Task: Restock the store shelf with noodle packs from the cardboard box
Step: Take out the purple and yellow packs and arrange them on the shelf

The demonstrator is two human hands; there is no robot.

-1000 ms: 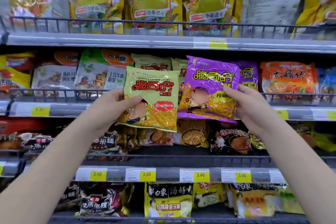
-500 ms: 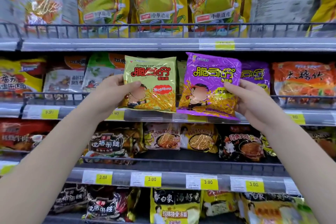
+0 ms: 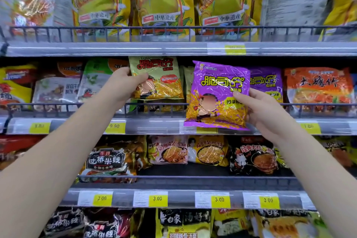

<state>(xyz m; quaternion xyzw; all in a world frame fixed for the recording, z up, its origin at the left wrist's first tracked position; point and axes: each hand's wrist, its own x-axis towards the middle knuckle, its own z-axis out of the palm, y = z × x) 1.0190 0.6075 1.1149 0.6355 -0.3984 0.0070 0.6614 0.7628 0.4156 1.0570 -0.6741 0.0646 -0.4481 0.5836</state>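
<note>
Leftmost, the left hand (image 3: 123, 87) reaches up to the middle shelf (image 3: 154, 116) and pinches a green pack (image 3: 160, 81) by its left edge, thumb across the printed front and the other fingers (image 3: 123, 70) curled behind. That pack stands upright, long axis vertical. Its top edge is tucked under the shelf above and its bottom edge sits just above the wire rail (image 3: 58, 104), so it seems to be inside the bay, over others of its kind. To the right, a purple pack (image 3: 216, 92) hangs in front of the rail, tilted slightly, with its lower edge overlapping the price strip (image 3: 154, 126). The right hand (image 3: 266, 114) grips its right edge, thumb on the front and the other fingers hidden behind. The matching purple row (image 3: 267, 83) lies just up, back and right of this pack, so the right hand is the nearer one for it. The pack probably has to rise above the rail before going in. Both packs are glossy, crinkled film bags with a cartoon figure and noodles on the front. No cardboard box is in view.
</note>
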